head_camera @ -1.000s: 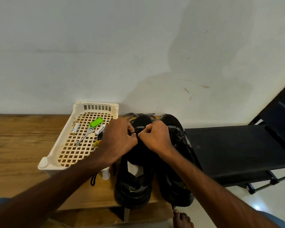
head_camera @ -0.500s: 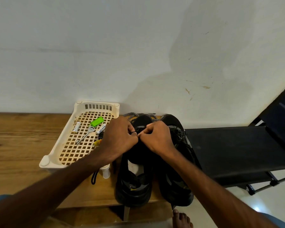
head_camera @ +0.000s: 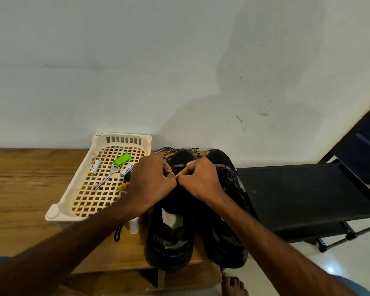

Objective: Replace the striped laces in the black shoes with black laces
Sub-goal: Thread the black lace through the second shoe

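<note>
Pinching, knuckle to knuckle: left hand (head_camera: 152, 182) and right hand (head_camera: 201, 181) curl on the black lace (head_camera: 171, 173) between them, shoe (head_camera: 169, 238) beneath. Striped laces (head_camera: 175, 149) just beyond. Lace looks limp, light; best held near its tip.

hands cover the lacing – most of it out of sight

l hand (head_camera: 150, 180) & r hand (head_camera: 201, 178) sit curled over the basket-side shoe (head_camera: 169, 248), so its eyelets and forefoot are hidden; only a small loop of black lace (head_camera: 171, 172) shows at an l finger, and what the r fingertips pinch can't be told. striped laces (head_camera: 171, 149) peek out behind the toes – rest hidden by the shoes. rack-side shoe (head_camera: 224, 242): lacing too dark to read, partly under the r wrist. basket (head_camera: 77, 189): near corner hidden by the l forearm, a yellow item (head_camera: 123, 186) in it half covered, too small to id. white thing (head_camera: 134, 226) & black cord loop (head_camera: 118, 233) stick out below the forearm, rest hidden. foot (head_camera: 233, 285) cut off by the bottom edge; black rack (head_camera: 297, 195) cut off at the right edge.
</note>
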Demonstrator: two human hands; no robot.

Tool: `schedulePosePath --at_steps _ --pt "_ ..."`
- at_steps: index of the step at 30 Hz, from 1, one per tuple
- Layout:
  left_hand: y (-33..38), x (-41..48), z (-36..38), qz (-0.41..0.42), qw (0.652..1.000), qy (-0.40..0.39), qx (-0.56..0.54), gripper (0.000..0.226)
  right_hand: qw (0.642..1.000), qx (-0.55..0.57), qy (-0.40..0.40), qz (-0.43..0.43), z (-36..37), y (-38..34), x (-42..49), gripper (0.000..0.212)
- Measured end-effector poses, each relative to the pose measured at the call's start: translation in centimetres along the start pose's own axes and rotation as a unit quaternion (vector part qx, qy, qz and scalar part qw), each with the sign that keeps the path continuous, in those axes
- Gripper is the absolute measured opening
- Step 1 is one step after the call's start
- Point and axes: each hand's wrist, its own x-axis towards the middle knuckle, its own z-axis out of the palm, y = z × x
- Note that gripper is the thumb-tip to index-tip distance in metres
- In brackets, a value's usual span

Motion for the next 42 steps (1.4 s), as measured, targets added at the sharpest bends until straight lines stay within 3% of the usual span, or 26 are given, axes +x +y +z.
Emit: schedulePosePath --at_steps 7,11,16,19,24,27,29,30,31,33,35,36,37,38,39,40,42 --pt "-0.1 0.0 -0.1 0.011 1.0 -0.016 -0.015 0.006 1.0 -0.002 0.016 -0.023 0.5 0.3 0.1 0.008" --pt "-0.8 0.9 -0.6 -0.015 0.997 -0.052 -0.055 0.021 1.0 0.012 -0.003 -0.018 0.4 0.6 0.3 0.01" --pt "-1.7 1.4 -1.1 -0.089 0.976 -0.109 -0.167 0.007 0.996 0.069 -0.045 0.017 -0.1 0.6 0.4 0.009" --pt "-1.8 1.3 -0.8 -0.052 0.985 -0.091 -0.133 0.008 0.991 0.09 -0.085 0.04 -0.6 0.8 0.4 0.015" --pt "-0.9 1.1 -0.3 0.021 0.997 -0.07 -0.016 0.026 0.995 0.065 -0.073 0.023 -0.6 1.2 0.6 0.017" --pt "-1.4 2.1 -1.7 0.016 0.995 -0.094 -0.039 0.028 0.996 0.058 -0.068 0.004 -0.6 1.3 0.9 0.017" --pt "-1.9 3.4 -3.1 -0.019 0.991 -0.071 -0.111 0.025 0.996 0.048 -0.069 -0.004 -0.7 1.5 1.0 0.016" --pt "-2.2 4.0 -3.8 -0.064 0.977 -0.065 -0.193 0.024 0.997 0.033 -0.068 -0.015 -0.8 1.5 1.0 0.016" --pt "-2.4 4.5 -4.3 -0.117 0.942 -0.077 -0.305 0.023 0.997 0.011 -0.066 -0.032 -0.8 1.4 1.0 0.015" --pt "-2.4 4.7 -5.1 -0.194 0.845 -0.123 -0.484 0.021 0.996 -0.022 -0.05 -0.072 -0.9 1.1 0.8 0.014" --pt "-2.4 4.7 -5.0 -0.211 0.782 -0.139 -0.57 0.018 0.993 -0.03 -0.002 -0.111 -1.2 0.9 0.5 0.013" --pt "-2.2 4.6 -4.8 -0.203 0.776 -0.135 -0.582 0.018 0.99 -0.039 0.031 -0.13 -1.5 0.9 0.4 0.013" --pt "-2.0 4.5 -4.4 -0.178 0.801 -0.123 -0.559 0.018 0.986 -0.056 0.062 -0.145 -1.8 1.0 0.4 0.013" --pt "-2.0 4.4 -4.1 -0.123 0.86 -0.102 -0.485 0.017 0.981 -0.075 0.085 -0.156 -2.1 1.0 0.4 0.014" --pt "-2.1 4.3 -3.8 -0.042 0.927 -0.082 -0.363 0.016 0.978 -0.089 0.099 -0.161 -2.5 1.1 0.5 0.015" --pt "-2.2 4.2 -3.7 0.046 0.971 -0.074 -0.223 0.014 0.977 -0.094 0.106 -0.16 -3.0 1.2 0.7 0.016" --pt "-2.2 3.7 -3.6 0.161 0.979 -0.119 -0.046 0.013 0.98 -0.081 0.109 -0.145 -3.6 1.4 0.8 0.018"
